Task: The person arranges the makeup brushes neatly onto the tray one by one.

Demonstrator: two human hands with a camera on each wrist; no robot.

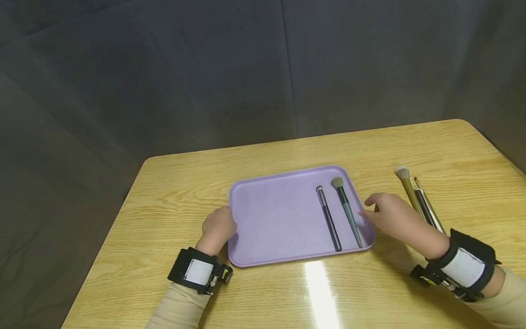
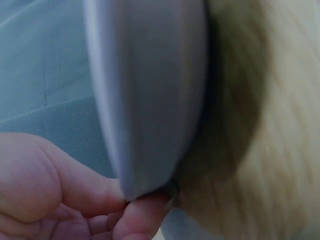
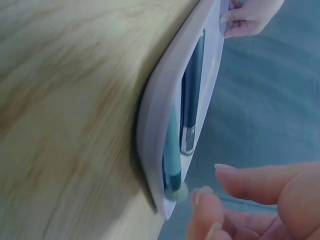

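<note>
Left hand (image 1: 219,225) pinches 1 rectangular lilac tray (image 1: 275,219) bearing 2 slim, dark-handled brushes (image 1: 329,221); right hand (image 1: 392,215), fingers narrowly parted, hovers beside it

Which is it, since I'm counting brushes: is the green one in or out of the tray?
In: the green brush lies wholly inside the tray, beside a dark brush.

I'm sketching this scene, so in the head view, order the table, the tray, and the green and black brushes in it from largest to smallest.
1. Table
2. Tray
3. Green brush and black brush: too alike to rank
</note>
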